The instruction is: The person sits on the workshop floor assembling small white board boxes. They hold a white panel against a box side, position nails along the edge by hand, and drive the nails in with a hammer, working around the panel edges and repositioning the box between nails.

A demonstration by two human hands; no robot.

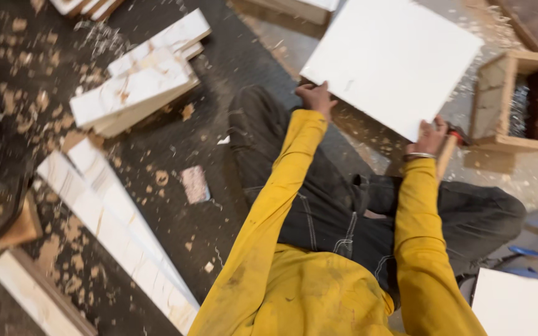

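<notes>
White board (393,59) held at its near edge by both hands, above a sawdust-strewn floor.

Nearest the camera are the yellow sleeves (281,205) and dark trousers (319,205) of the seated person. Beyond them, the left hand (316,98) grips the board's near-left corner with fingers closed on the edge, and the right hand (429,135), a bangle (420,156) at the wrist, clasps the near-right corner; a wooden handle (448,152) shows just under that hand, though whether it is held I cannot tell. The board lies ahead of both hands, tilted, its far corner pointing up and right. An open wooden box (515,102) sits just right of it. Stacked white strips (135,84) lie well to the left, on the floor (219,68).
</notes>
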